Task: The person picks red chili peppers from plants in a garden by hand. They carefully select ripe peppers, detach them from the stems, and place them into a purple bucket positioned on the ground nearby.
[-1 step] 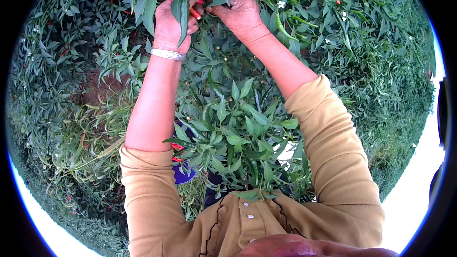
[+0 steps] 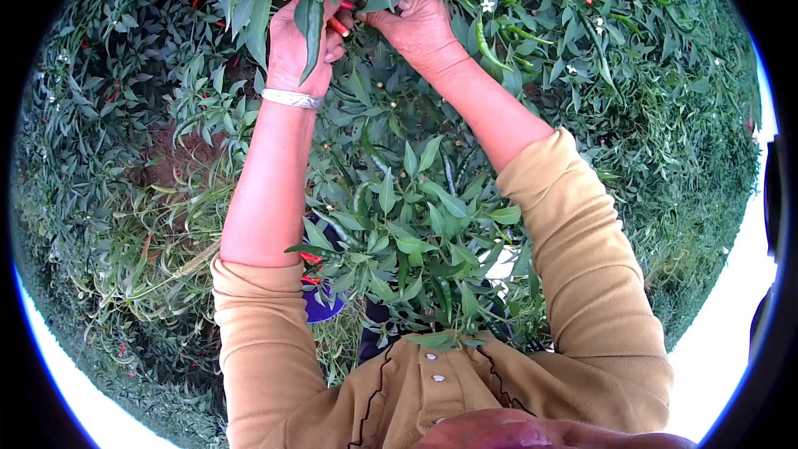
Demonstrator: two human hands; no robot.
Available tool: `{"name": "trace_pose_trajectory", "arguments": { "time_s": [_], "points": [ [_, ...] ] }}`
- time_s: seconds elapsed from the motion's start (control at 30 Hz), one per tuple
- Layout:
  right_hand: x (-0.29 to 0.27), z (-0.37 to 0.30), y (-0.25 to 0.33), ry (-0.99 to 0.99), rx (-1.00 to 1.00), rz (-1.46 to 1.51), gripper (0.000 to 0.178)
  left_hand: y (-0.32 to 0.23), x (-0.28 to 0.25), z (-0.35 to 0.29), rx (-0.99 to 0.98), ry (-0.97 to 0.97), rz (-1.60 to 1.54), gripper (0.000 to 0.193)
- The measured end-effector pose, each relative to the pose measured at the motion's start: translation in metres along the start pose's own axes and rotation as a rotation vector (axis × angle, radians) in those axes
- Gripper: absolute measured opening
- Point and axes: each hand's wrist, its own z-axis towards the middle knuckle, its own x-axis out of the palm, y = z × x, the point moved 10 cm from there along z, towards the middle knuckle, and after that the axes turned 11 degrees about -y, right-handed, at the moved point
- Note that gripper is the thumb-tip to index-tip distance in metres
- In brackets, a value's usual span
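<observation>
Both arms reach up to a leafy chilli plant at the top of the head view. My left hand (image 2: 288, 51), with a silvery bracelet at its wrist, is closed around red chillies (image 2: 337, 27) whose ends stick out past the fingers. A long dark green chilli (image 2: 312, 37) hangs in front of that hand and hides part of it. To its right, my right hand (image 2: 420, 32) is closed, thumb and fingers pinched close to the red chillies. Leaves cover its fingertips, so what they grip is hidden. Light green chillies (image 2: 489, 47) hang beside it.
Another chilli plant (image 2: 416, 216) stands between my forearms, close to my body. Below it, at left, is part of a blue-purple container (image 2: 322, 306) with red chillies (image 2: 310, 259) in it. Dry grass (image 2: 170, 237) and bare soil (image 2: 179, 156) lie at left. Dense chilli plants surround everything.
The red chillies at my left hand have shifted very slightly, and the leaves and hanging green chilli have swayed a little to the left. My arms stay almost in place.
</observation>
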Motion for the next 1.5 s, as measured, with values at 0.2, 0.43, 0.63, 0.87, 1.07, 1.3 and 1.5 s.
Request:
{"name": "trace_pose_trajectory", "arguments": {
  "time_s": [0.2, 0.43, 0.63, 0.87, 1.07, 1.3, 1.5],
  "points": [
    [0.008, -0.002, -0.009, -0.008, 0.113, 0.396, 0.021, -0.009, 0.008, -0.015, 0.17, -0.072, 0.125, 0.01],
    [0.011, -0.017, -0.028, -0.005, 0.145, 0.11, 0.036, 0.003, -0.008, -0.014, 0.189, -0.037, 0.035, 0.027],
    [0.026, -0.027, -0.012, 0.392, 0.124, -0.239, 0.05, -0.003, 0.041, -0.075, 0.316, 0.26, 0.666, 0.022],
    [0.093, -0.101, -0.043, 0.358, -0.133, 0.164, 0.072, -0.028, 0.188, -0.142, 0.573, 0.806, 0.714, 0.025],
    [0.009, -0.069, 0.043, 0.367, -0.2, -0.113, 0.014, -0.022, 0.09, -0.004, 0.073, 0.184, 0.35, 0.02],
    [-0.089, -0.03, -0.004, -0.271, 0.178, 0.312, 0.007, -0.032, 0.059, -0.004, -0.007, 0.148, 0.138, 0.029],
    [-0.05, -0.007, 0.019, -0.145, -0.203, -0.125, 0.022, -0.033, 0.055, -0.018, 0.069, 0.137, 0.36, 0.016]
  ]
}}
